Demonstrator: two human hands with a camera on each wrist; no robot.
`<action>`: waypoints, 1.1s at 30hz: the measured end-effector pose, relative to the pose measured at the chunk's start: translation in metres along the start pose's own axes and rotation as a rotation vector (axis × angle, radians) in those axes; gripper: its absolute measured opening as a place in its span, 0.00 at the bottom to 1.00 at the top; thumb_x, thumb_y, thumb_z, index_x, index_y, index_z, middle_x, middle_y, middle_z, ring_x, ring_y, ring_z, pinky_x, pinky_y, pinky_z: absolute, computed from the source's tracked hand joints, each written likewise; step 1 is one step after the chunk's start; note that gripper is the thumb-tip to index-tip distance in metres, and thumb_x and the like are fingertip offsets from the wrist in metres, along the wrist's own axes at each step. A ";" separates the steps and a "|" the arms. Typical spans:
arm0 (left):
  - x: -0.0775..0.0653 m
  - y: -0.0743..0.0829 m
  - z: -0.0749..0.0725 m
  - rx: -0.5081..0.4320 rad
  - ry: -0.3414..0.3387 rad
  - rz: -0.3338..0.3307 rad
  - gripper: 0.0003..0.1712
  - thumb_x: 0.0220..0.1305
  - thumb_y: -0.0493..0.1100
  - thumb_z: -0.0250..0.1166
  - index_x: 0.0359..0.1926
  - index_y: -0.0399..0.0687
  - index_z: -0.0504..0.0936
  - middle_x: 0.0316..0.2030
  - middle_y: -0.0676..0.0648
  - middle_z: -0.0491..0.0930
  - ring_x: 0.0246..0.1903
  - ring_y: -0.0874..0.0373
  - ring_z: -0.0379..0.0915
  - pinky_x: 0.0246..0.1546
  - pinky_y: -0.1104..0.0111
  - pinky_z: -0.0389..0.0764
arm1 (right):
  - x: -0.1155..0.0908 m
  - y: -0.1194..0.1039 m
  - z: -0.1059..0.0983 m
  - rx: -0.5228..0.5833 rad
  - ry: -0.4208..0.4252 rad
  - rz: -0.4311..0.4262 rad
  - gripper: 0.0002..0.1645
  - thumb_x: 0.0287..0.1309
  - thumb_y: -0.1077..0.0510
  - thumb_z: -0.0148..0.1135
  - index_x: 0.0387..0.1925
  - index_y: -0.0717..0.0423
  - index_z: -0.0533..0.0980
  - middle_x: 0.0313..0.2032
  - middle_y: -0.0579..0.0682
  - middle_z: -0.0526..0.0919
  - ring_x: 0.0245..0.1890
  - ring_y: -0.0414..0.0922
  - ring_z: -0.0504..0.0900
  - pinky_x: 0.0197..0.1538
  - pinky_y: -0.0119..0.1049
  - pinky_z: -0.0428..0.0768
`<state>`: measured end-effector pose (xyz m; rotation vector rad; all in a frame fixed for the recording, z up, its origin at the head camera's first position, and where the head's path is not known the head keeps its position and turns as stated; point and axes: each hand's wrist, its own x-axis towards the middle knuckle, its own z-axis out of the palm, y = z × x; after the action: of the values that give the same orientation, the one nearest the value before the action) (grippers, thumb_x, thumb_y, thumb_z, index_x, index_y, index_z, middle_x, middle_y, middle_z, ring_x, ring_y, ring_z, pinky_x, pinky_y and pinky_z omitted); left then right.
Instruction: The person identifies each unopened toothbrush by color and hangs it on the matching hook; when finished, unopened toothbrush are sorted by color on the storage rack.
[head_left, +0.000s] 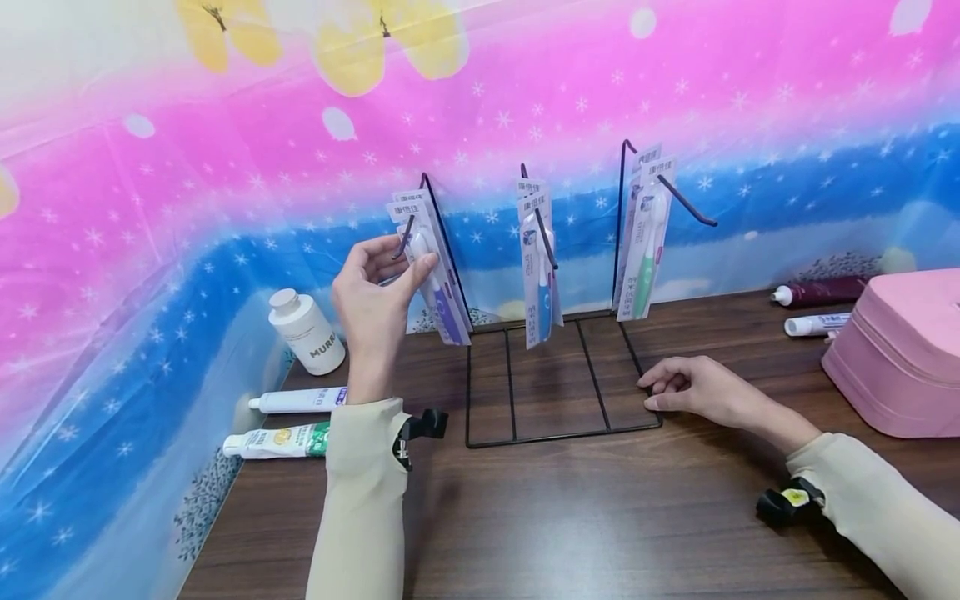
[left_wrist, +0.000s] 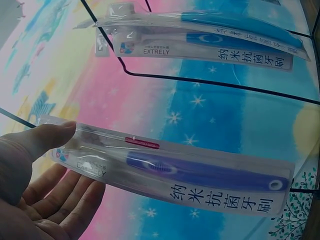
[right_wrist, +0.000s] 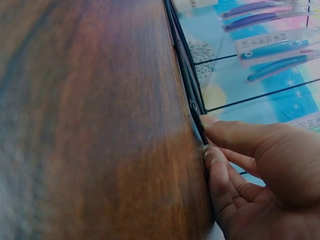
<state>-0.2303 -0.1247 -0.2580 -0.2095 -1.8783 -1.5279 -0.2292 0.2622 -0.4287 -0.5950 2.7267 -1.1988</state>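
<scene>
A black wire rack point(head_left: 564, 436) stands on the table, with packaged toothbrushes hanging from its three hooks. My left hand point(head_left: 375, 300) is at the left hook, pinching the upper part of a packaged purple toothbrush point(left_wrist: 210, 170) between thumb and fingers; another package hangs behind it. On the middle hook are packaged blue toothbrushes point(head_left: 536, 308). Packages with a green toothbrush point(head_left: 643, 275) in front hang on the right one. Down at the base's right side, my right hand point(head_left: 701, 387) pinches the thin black wire, as the right wrist view also shows.
Left of the rack are a white bottle point(head_left: 307, 333), a white tube point(head_left: 296, 401) and a green-and-white tube point(head_left: 277, 441). To the right lie a maroon tube point(head_left: 825, 292) and a white tube point(head_left: 816, 324) beside a pink case point(head_left: 907, 358). A patterned cloth point(head_left: 525, 100) hangs behind.
</scene>
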 end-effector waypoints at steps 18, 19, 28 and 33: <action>0.004 -0.008 0.002 -0.042 -0.020 -0.018 0.28 0.47 0.43 0.79 0.49 0.41 0.81 0.43 0.45 0.83 0.40 0.52 0.80 0.44 0.65 0.78 | 0.000 0.000 -0.001 -0.005 0.004 0.006 0.17 0.55 0.47 0.71 0.45 0.49 0.82 0.33 0.44 0.82 0.34 0.43 0.79 0.35 0.34 0.75; 0.002 -0.004 0.001 -0.040 -0.020 -0.022 0.28 0.47 0.42 0.79 0.50 0.40 0.80 0.44 0.44 0.83 0.40 0.51 0.80 0.44 0.65 0.78 | 0.000 0.000 -0.001 -0.003 0.002 0.006 0.17 0.55 0.47 0.71 0.45 0.49 0.82 0.33 0.44 0.82 0.34 0.43 0.79 0.35 0.34 0.75; -0.007 0.016 -0.004 -0.018 -0.033 -0.005 0.28 0.50 0.38 0.77 0.51 0.34 0.78 0.45 0.41 0.82 0.42 0.49 0.79 0.43 0.66 0.78 | 0.001 0.001 0.000 0.004 0.001 -0.004 0.17 0.55 0.47 0.71 0.45 0.49 0.82 0.33 0.43 0.82 0.34 0.43 0.79 0.35 0.34 0.76; -0.007 0.017 -0.007 -0.034 -0.049 0.021 0.28 0.52 0.39 0.76 0.53 0.34 0.77 0.45 0.42 0.82 0.45 0.46 0.78 0.43 0.65 0.79 | 0.000 0.001 -0.001 0.005 0.004 -0.002 0.18 0.55 0.47 0.71 0.45 0.48 0.82 0.33 0.43 0.82 0.34 0.43 0.79 0.35 0.34 0.76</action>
<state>-0.2130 -0.1240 -0.2484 -0.2834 -1.8829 -1.5540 -0.2294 0.2633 -0.4290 -0.5948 2.7260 -1.2083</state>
